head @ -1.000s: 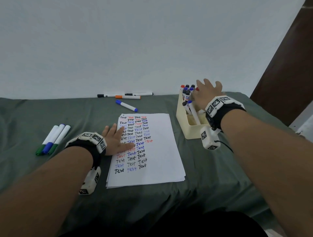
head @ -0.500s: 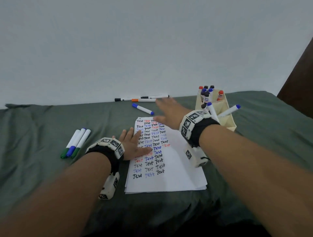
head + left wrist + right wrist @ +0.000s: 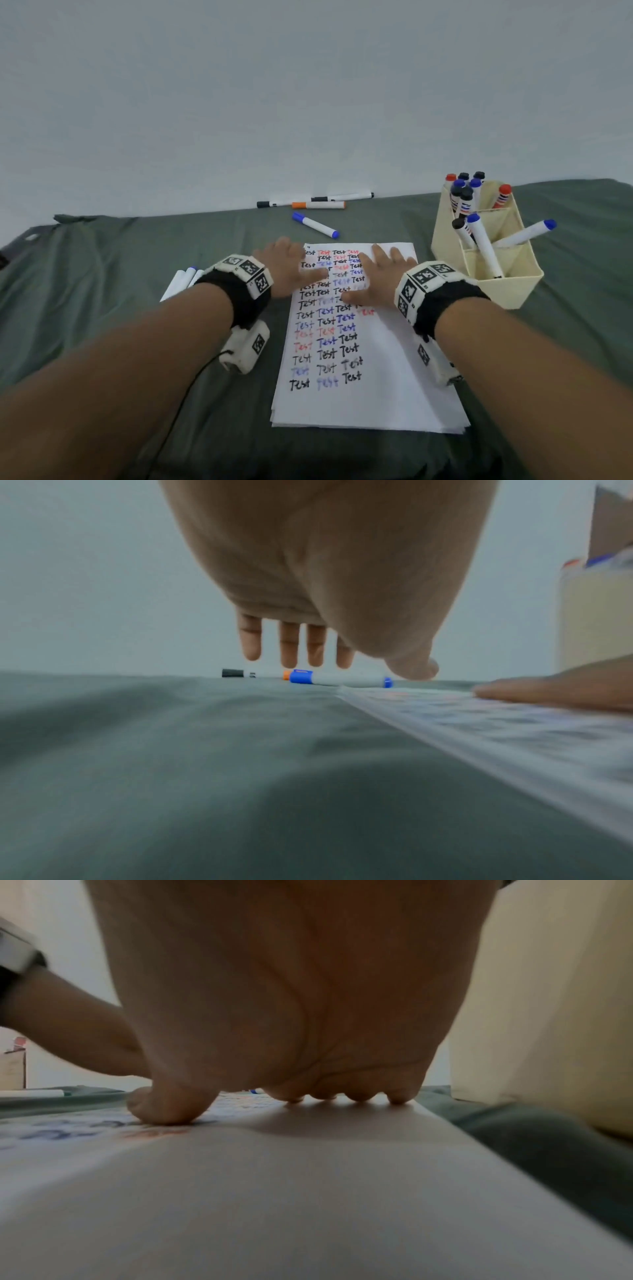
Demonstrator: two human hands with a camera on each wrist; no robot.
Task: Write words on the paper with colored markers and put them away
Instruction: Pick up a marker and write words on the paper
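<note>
A white paper stack (image 3: 370,397) covered with rows of "Test" in black, red and blue lies on the green cloth. My left hand (image 3: 291,270) hovers flat and empty over the paper's upper left edge, fingers (image 3: 289,645) straight. My right hand (image 3: 376,277) rests flat on the upper part of the paper (image 3: 308,1191), fingertips (image 3: 359,1096) touching it and holding nothing. A cream holder (image 3: 507,287) at the right carries several capped markers (image 3: 484,245). A blue-capped marker (image 3: 315,224) lies just beyond the paper.
Black and orange markers (image 3: 318,205) lie by the wall at the back. More markers (image 3: 185,279) lie left of my left wrist, partly hidden. The holder (image 3: 548,1001) stands close to the right of my right hand. Green cloth (image 3: 171,750) spreads left.
My right hand left the holder and swung left and down onto the top of the paper. My left hand slid up along the paper's left edge. A blue marker now leans out of the holder.
</note>
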